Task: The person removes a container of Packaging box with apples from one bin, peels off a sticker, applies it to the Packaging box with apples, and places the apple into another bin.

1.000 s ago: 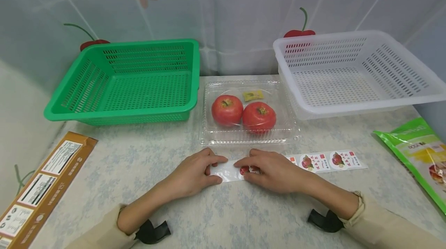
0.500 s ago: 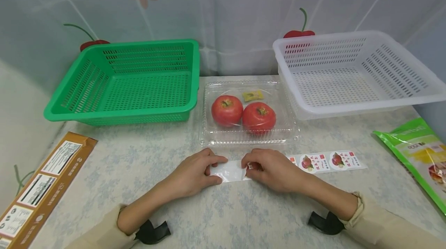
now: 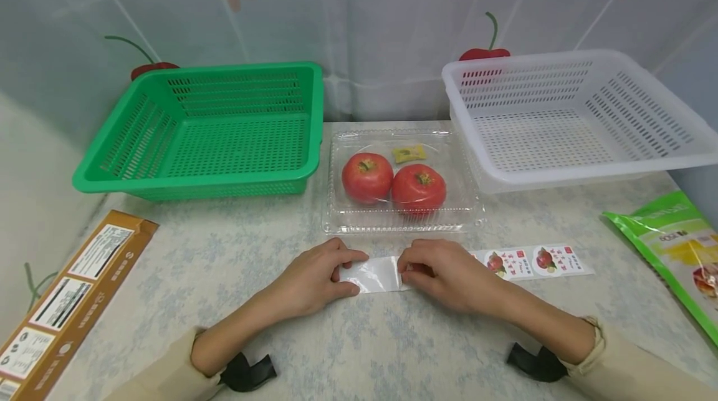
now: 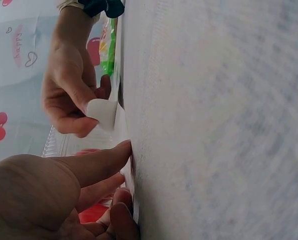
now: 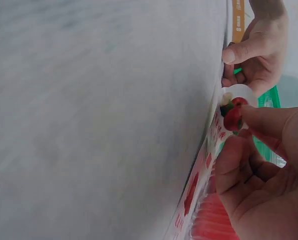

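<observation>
A white strip of stickers (image 3: 521, 262) printed with red fruit lies on the table in front of me. At its left end, my left hand (image 3: 316, 277) presses it down with the thumb and index finger. My right hand (image 3: 440, 273) pinches a rounded sticker (image 5: 234, 116) between thumb and finger, and the sticker curls up from the backing. Its plain white underside faces the left wrist view. Shiny bare backing (image 3: 377, 275) shows between the hands. Just behind them stands a clear plastic box (image 3: 336, 220) with two red tomatoes (image 3: 367, 178) and a yellow packet (image 3: 409, 153).
A green basket (image 3: 193, 186) stands at the back left and a white basket (image 3: 566, 173) at the back right. A brown box (image 3: 78, 301) lies at the left edge, a green-topped bag (image 3: 670, 239) at the right.
My right hand has gone from lying over the printed sticker to pinching it and has moved a little right, lifting it off. More bare backing shows. The left hand has stayed in place.
</observation>
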The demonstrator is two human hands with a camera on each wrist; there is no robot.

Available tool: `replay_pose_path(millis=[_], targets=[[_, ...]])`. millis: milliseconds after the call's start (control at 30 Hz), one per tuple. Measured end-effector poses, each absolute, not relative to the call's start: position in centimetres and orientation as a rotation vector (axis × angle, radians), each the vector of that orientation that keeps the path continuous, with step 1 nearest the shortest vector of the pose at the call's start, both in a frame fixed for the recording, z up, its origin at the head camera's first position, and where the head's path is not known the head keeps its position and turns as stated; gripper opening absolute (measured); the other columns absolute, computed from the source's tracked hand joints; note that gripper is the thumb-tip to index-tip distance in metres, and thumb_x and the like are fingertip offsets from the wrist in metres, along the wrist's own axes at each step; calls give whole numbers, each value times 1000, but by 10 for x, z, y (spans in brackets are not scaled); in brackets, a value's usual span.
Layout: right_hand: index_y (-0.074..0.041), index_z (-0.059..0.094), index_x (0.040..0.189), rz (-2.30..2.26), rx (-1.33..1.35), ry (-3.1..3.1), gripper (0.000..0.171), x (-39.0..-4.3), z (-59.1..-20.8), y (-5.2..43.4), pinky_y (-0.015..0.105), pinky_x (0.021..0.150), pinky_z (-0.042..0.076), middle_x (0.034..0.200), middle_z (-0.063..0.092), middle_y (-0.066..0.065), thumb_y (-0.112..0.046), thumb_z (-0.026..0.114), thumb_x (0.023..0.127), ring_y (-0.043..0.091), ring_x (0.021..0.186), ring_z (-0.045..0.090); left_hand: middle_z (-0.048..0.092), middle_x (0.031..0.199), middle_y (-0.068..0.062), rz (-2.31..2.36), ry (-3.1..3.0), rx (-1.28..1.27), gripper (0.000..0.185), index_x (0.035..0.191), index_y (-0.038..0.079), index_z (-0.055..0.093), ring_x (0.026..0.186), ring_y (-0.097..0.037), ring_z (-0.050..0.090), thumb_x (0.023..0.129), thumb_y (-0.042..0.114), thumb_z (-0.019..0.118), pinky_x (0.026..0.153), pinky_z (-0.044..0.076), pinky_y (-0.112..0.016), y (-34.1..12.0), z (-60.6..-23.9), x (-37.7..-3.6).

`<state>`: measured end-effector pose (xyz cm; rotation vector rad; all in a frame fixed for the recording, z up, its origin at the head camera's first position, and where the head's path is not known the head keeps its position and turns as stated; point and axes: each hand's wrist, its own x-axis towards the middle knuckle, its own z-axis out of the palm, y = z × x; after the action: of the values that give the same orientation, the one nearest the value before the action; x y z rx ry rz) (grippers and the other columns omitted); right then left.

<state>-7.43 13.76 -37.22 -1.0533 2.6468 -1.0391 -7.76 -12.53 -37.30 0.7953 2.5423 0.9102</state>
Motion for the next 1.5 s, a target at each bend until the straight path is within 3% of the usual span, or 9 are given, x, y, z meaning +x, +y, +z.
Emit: replay_pose_path(millis=[300, 867, 1267, 1500], targets=[[-19, 70, 88, -1020, -1055, 2684, 16, -68, -357, 150, 22, 60, 45, 81, 54, -17, -4, 74, 85, 3, 69, 48, 52, 94, 7, 922, 2541, 788, 42, 125, 13, 67, 72, -4, 47, 85, 17, 79, 65, 43, -25, -126, -374, -76], [-23, 68, 90, -1164, -1158, 2847, 31, -55, -331, 172, 12, 54, 38, 85, 54, -18, 4, 78, 79, -1, 66, 45, 52, 95, 7, 892, 2543, 762, 44, 127, 15, 66, 72, -6, 47, 85, 18, 79, 63, 43, -27, -125, -372, -76], [-23, 64, 86, -1335, -1076, 2801, 35, -60, -327, 173, 19, 65, 49, 88, 57, -14, 6, 80, 77, 5, 77, 55, 52, 94, 7, 887, 2526, 778, 44, 128, 15, 66, 71, -6, 47, 86, 17, 79, 63, 43, -26, -123, -372, -78], [-17, 64, 89, -1436, -855, 2731, 22, -76, -315, 167, 25, 65, 52, 85, 64, -12, 4, 72, 86, 9, 77, 62, 52, 95, 5, 850, 2524, 770, 44, 128, 14, 66, 70, -7, 47, 86, 15, 78, 63, 43, -27, -120, -367, -79]])
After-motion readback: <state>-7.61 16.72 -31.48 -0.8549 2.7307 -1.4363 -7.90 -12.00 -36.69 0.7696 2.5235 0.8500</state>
